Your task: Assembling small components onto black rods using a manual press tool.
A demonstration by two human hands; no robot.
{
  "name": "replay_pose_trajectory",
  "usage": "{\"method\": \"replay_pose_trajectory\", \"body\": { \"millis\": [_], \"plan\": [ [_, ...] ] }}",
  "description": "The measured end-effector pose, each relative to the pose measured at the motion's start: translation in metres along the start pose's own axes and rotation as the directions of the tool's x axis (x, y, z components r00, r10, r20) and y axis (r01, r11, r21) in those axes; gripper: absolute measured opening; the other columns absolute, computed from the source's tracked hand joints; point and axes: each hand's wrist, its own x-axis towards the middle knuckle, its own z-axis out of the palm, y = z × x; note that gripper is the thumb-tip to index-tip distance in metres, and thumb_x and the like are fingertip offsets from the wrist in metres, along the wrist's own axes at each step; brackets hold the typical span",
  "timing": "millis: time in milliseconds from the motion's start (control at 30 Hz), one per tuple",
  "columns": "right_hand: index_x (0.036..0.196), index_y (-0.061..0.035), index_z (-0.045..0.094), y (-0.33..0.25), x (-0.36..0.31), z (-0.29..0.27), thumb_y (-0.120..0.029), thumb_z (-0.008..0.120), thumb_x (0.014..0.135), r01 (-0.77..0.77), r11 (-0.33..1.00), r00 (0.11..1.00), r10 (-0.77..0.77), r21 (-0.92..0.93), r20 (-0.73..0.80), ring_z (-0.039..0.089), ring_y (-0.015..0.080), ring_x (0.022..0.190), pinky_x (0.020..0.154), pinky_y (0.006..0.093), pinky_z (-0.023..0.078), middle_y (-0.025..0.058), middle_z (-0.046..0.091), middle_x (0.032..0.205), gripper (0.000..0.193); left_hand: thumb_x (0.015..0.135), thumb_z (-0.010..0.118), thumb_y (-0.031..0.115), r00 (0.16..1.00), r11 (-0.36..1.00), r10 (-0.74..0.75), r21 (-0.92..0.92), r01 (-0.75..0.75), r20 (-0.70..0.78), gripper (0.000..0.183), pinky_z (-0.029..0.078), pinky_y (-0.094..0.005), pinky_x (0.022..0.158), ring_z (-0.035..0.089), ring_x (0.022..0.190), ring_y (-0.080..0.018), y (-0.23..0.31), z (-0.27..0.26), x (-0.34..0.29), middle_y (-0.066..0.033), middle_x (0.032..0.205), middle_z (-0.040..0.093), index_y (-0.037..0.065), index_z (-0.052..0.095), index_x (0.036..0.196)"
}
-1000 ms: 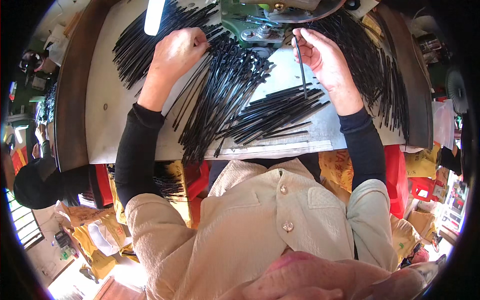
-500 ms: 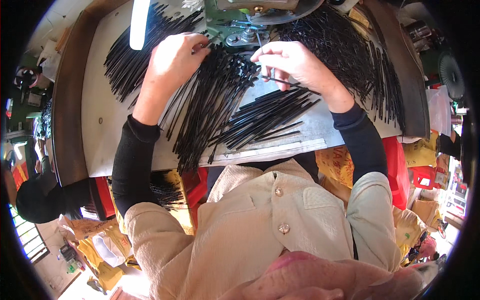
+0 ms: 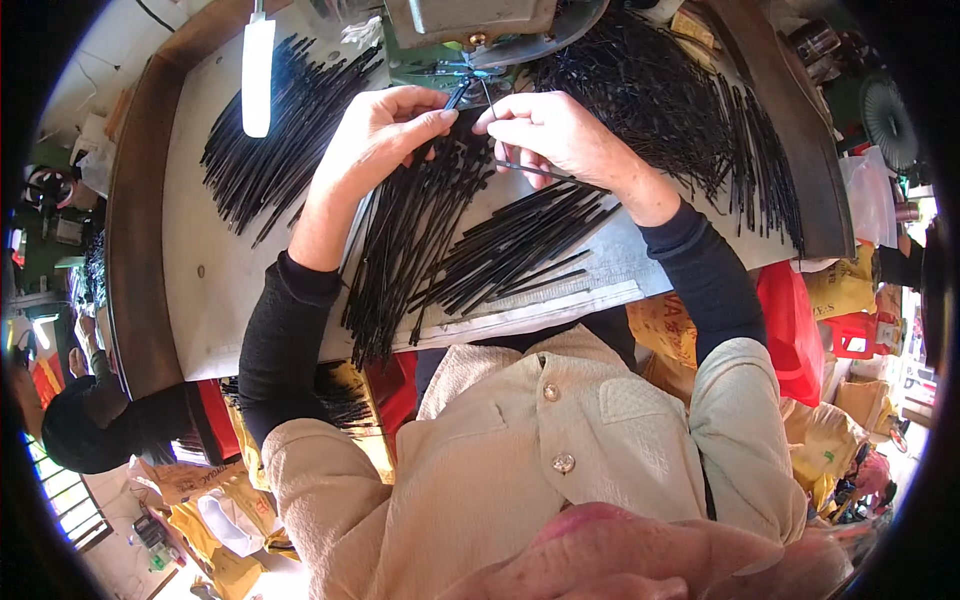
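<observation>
My left hand (image 3: pixel 380 130) is closed in a pinch on a black strip (image 3: pixel 457 96), whose far end points at the metal working parts (image 3: pixel 480 72) of a machine (image 3: pixel 470 22). Close by on the right, my right hand (image 3: pixel 565 140) has its fingers closed around a second thin black strip (image 3: pixel 550 174) that lies across the palm. A thin dark rod (image 3: pixel 489 97) rises from those fingertips toward the machine. Under my left hand a loose bundle of long black strips (image 3: pixel 410 240) reaches toward the table's near edge. More strips (image 3: pixel 525 245) lie slantwise beside it.
A stack of black strips (image 3: pixel 265 150) lies at the left, under a bright lamp (image 3: pixel 257 80). At the right is a tangled black heap (image 3: pixel 640 100). A raised brown rim (image 3: pixel 140 230) borders the pale table (image 3: pixel 225 290). Another person (image 3: pixel 85 415) is at the far left.
My left hand has moved right, to the machine's front, and now shows a black strip in its pinch. My right hand has shifted slightly left, still holding its strip. The view has shifted a little.
</observation>
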Motion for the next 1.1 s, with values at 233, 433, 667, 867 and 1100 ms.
{"method": "replay_pose_trajectory", "body": {
  "millis": [233, 433, 667, 867, 1100],
  "plan": [
    [0.102, -0.0005, 0.062, -0.0033, 0.0031, -0.0004, -0.017, 0.05, 0.091, -0.02, 1.0, 1.0, 0.02, -0.018, -0.001, 0.055, 0.0094, 0.046, 0.041, 0.0207, 0.044, 0.008, 0.062, 0.071, 0.023, 0.082, 0.066, 0.02, 0.999, 1.0, 0.029, 0.011, -0.029, -0.029, 0.03, 0.042, -0.0179, 0.046, 0.057, 0.057, -0.0057, -0.001, 0.0007, 0.0024, -0.0031, 0.074, 0.063, -0.002, 0.063, 0.102],
    [0.102, -0.0013, 0.062, 0.0018, 0.0034, 0.0, -0.018, 0.051, 0.091, -0.02, 0.999, 1.0, 0.019, -0.037, -0.014, 0.055, 0.0097, 0.045, 0.04, 0.0207, 0.044, 0.0082, 0.063, 0.071, 0.023, 0.083, 0.065, 0.022, 0.999, 0.997, 0.023, 0.068, -0.021, -0.037, 0.031, 0.042, -0.0176, 0.046, 0.057, 0.056, -0.0057, -0.0015, 0.0017, 0.0003, -0.0037, 0.074, 0.064, -0.001, 0.064, 0.103],
    [0.103, -0.0016, 0.062, 0.002, 0.0016, 0.0034, -0.019, 0.051, 0.091, -0.013, 1.0, 0.999, 0.013, -0.016, -0.04, 0.055, 0.0095, 0.045, 0.039, 0.0202, 0.043, 0.0092, 0.063, 0.071, 0.024, 0.083, 0.066, 0.023, 1.0, 1.0, 0.004, 0.013, -0.004, -0.013, 0.031, 0.042, -0.0175, 0.046, 0.057, 0.057, -0.0055, -0.0051, -0.0001, 0.0021, -0.0039, 0.075, 0.064, -0.001, 0.064, 0.103],
    [0.101, -0.0011, 0.063, -0.0042, 0.0019, 0.0051, -0.019, 0.051, 0.091, -0.048, 0.998, 0.998, 0.049, 0.029, -0.034, 0.054, 0.0096, 0.045, 0.039, 0.0201, 0.043, 0.0098, 0.064, 0.071, 0.024, 0.083, 0.066, 0.022, 0.999, 0.996, 0.034, 0.087, -0.031, -0.037, 0.032, 0.043, -0.0177, 0.046, 0.057, 0.056, -0.0055, -0.0036, 0.0001, 0.0011, -0.0043, 0.075, 0.065, -0.001, 0.063, 0.104],
    [0.105, 0.0019, 0.06, -0.0015, 0.002, 0.0046, -0.018, 0.051, 0.09, -0.029, 0.998, 0.999, 0.031, 0.052, -0.025, 0.052, 0.0067, 0.044, 0.041, 0.0179, 0.042, 0.0054, 0.06, 0.068, 0.026, 0.083, 0.065, 0.023, 1.0, 1.0, -0.002, -0.011, 0.002, -0.002, 0.031, 0.042, -0.0171, 0.046, 0.056, 0.054, -0.0055, -0.0032, -0.0027, 0.0019, -0.0043, 0.074, 0.064, -0.001, 0.063, 0.103]
  ]
}}
